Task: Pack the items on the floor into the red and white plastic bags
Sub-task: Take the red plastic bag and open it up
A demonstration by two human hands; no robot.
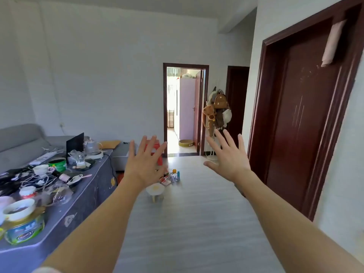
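Plain white walls (102, 71) enclose a pale grey tiled floor (197, 223). Dark brown wooden door (303, 119) at right; grey fabric sofa (21, 140) at left. Daylight enters through the open far doorway (184, 109).

Both arms reach forward with the left hand (144, 164) and right hand (229, 160) raised, fingers (228, 139) spread wide and holding nothing. Below and between the fingers, a small cluster of items (169, 177) lies on the pale floor (197, 223). Left of the left fingers, a cluttered worktop (84, 196) carries tins, bowls and cables.
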